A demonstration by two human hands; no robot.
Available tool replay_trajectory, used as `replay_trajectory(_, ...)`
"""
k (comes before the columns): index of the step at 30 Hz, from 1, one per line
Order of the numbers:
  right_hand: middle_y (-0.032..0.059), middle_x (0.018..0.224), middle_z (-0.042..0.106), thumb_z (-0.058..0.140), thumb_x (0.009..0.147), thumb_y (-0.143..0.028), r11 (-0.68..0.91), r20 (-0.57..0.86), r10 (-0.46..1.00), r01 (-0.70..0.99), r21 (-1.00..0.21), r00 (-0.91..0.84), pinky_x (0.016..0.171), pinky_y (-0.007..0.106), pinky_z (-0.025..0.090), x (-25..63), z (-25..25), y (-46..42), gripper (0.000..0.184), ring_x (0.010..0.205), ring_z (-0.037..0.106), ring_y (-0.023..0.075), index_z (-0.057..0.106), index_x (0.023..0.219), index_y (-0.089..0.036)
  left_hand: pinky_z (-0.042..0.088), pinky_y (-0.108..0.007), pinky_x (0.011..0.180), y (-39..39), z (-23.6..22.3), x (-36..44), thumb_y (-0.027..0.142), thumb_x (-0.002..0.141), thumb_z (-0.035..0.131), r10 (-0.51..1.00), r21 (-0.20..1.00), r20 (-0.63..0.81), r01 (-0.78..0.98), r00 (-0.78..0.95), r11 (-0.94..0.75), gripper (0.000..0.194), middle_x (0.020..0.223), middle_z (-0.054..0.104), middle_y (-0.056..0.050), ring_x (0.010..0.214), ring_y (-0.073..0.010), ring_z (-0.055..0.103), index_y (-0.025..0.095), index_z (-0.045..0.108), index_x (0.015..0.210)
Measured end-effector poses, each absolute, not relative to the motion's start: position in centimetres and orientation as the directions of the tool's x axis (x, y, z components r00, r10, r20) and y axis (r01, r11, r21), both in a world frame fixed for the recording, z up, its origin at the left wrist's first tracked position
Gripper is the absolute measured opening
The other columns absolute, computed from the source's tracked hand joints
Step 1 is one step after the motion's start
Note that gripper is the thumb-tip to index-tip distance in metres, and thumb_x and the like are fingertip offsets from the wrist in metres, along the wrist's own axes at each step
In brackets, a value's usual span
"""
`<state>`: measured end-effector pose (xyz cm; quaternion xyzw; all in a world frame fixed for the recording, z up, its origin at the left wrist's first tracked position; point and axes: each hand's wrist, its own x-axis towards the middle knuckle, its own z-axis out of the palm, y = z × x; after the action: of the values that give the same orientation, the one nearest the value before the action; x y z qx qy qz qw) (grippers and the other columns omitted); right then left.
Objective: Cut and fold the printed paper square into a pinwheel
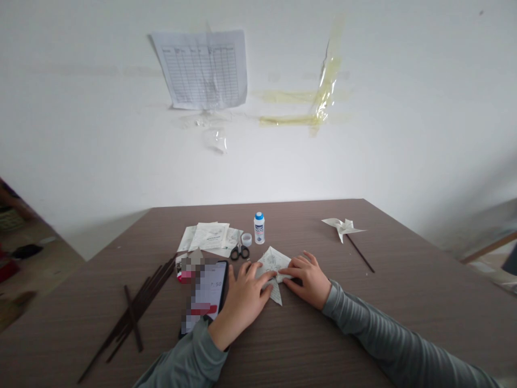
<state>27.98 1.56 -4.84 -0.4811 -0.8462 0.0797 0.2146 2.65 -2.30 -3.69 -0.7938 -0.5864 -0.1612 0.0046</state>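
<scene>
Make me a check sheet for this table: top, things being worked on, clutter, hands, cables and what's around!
Surface: brown table with streaky grain.
Things being worked on: partly folded paper, under the fingers.
Clutter: sticks and phone at left; sheets, tub, scissors, bottle behind; pinwheel at right.
Hands: left hand and right hand touch the paper.
Cables: nothing seen.
Surroundings: pale wall with a chart and yellowed tape.

Diffuse light leaves the wall pale grey, dimmer toward the right; glints catch the glossy tape; outer edges look stretched, print on the sheet blurs, and coarse pixels mask part of the phone
</scene>
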Motion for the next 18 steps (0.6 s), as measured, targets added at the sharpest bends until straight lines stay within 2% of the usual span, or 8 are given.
replay_trajectory(4, 0.0111, 0.123, 0.095, 0.077, 0.120, -0.034, 0.527, 0.311, 0.843, 0.788, -0.318, -0.439, 0.153, 0.077, 0.047, 27.8, -5.4, 1.6, 0.035, 0.126, 0.089, 0.0400, 0.104, 0.139, -0.046, 0.053, -0.090, 0.146, -2.4, -3.3, 2.8, 0.028, 0.113, 0.088, 0.940, 0.198, 0.243, 0.936, 0.241, -0.291, 0.050, 0.169, 0.089, -0.001, 0.162, -0.0516, 0.075, 0.061, 0.097, 0.150)
replay_trajectory(8, 0.0110, 0.126, 0.095, 0.076, 0.121, -0.032, 0.525, 0.300, 0.845, 0.792, -0.312, -0.442, 0.151, 0.077, 0.050, 27.6, -5.4, 1.4, 0.037, 0.131, 0.088, 0.0407, 0.103, 0.142, -0.045, 0.051, -0.094, 0.146, -2.4, -2.9, 2.8, 0.028, 0.116, 0.086, 0.939, 0.189, 0.229, 0.934, 0.257, -0.302, 0.050, 0.172, 0.088, -0.003, 0.165, -0.0536, 0.074, 0.058, 0.096, 0.155)
replay_trajectory(15, 0.0122, 0.131, 0.094, 0.079, 0.121, -0.032, 0.494, 0.239, 0.867, 0.812, -0.312, -0.436, 0.150, 0.077, 0.049, 27.3, -4.5, 1.3, 0.032, 0.135, 0.087, 0.0409, 0.102, 0.142, -0.039, 0.053, -0.090, 0.146, -2.5, -3.3, 2.6, 0.031, 0.115, 0.085, 0.923, 0.157, 0.263, 0.932, 0.279, -0.327, 0.048, 0.169, 0.089, -0.003, 0.166, -0.0516, 0.073, 0.055, 0.095, 0.156)
replay_trajectory(18, 0.0115, 0.129, 0.095, 0.078, 0.120, -0.033, 0.503, 0.258, 0.861, 0.803, -0.319, -0.437, 0.151, 0.077, 0.049, 27.4, -4.0, 1.2, 0.031, 0.133, 0.088, 0.0415, 0.103, 0.137, -0.042, 0.053, -0.088, 0.147, -2.3, -3.5, 2.7, 0.033, 0.116, 0.084, 0.931, 0.174, 0.259, 0.936, 0.257, -0.307, 0.044, 0.170, 0.089, -0.005, 0.164, -0.0512, 0.074, 0.050, 0.095, 0.155)
